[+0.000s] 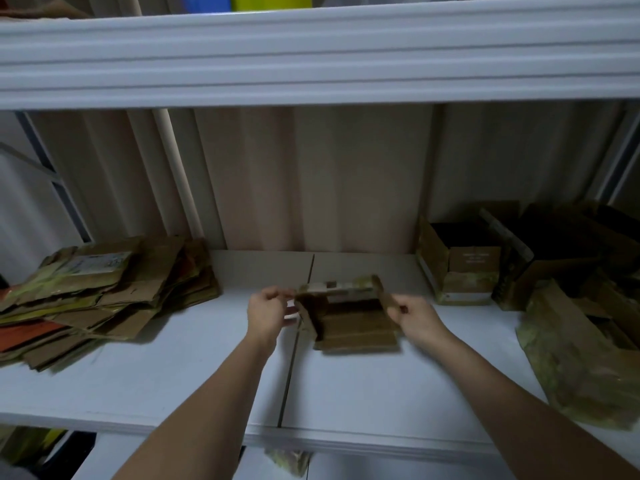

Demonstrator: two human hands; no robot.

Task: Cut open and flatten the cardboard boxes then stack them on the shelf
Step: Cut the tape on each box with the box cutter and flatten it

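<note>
A small brown cardboard box (349,323) lies on the white shelf (207,368), opened up with its flaps spread. My left hand (268,313) pinches the box's left flap near the top corner. My right hand (412,315) grips the right flap. A pile of flattened cardboard (104,292) lies at the left end of the shelf. No cutting tool shows in either hand.
Several unflattened boxes (460,265) stand at the right back of the shelf. A crumpled greenish-brown sheet (581,368) lies at the right front. Another white shelf board (311,53) hangs close overhead. A corrugated wall closes the back.
</note>
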